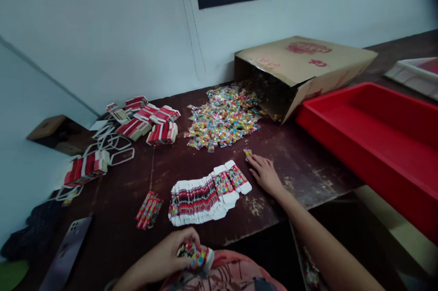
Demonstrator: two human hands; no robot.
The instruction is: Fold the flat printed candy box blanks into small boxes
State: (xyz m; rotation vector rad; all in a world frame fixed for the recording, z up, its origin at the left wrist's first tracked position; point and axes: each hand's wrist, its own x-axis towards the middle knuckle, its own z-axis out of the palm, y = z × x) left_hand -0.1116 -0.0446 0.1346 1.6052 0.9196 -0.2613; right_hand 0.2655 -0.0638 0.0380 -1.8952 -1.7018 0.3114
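Note:
Near my lap at the bottom, my left hand [171,252] is closed round a small printed candy box [198,257] with red and coloured dots; a white flap shows at its right end. My right hand [265,172] lies on the table with fingers stretched out, its fingertips touching a small yellow candy packet [247,153]. Between the hands lies a fanned row of flat boxes [196,202] with white flaps, the nearest to my right hand showing their dotted fronts. Beyond them spreads a pile of clear-wrapped colourful candy packets [222,117].
An open cardboard carton [308,63] lies on its side behind the pile. A red tray [369,140] stands at right. Bundled boxes [147,120] and white strap loops [112,142] lie at left. Several printed pieces [149,210] and a phone [68,252] are nearer me.

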